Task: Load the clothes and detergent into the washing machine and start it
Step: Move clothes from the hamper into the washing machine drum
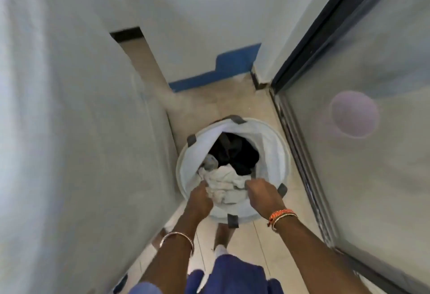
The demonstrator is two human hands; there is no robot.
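Nearest the camera: blue garment (235, 275) worn by the person, filling the lower edge of the view. Both forearms extend forward and down from it.

Left wrist carries a thin metal bangle (178, 239). Left hand (200, 200) reaches into the laundry basket (282, 154) at its near-left side; fingers curl down into the white cloth (226, 183) and appear to grip it. Fingertips are buried in the fabric, so the exact grasp is not visible.

Right wrist carries orange and beaded bracelets (281, 215). Right hand (263, 192) is at the near-right side of the basket opening, fingers bent and closed on the edge of the same white cloth.

The basket is round, white, with grey tabs (232, 220) on its rim, and stands upright on the beige tiled floor (235, 105). Inside: the white cloth toward the near side, dark clothes (235, 151) behind it, a small grey item (210, 163) at left.

White wall (69, 130) at left. Frosted glass door (372, 165) with dark frame at right; a blurred pink round shape (353, 113) shows through it. Blue strip (223, 70) along the base of the far wall.
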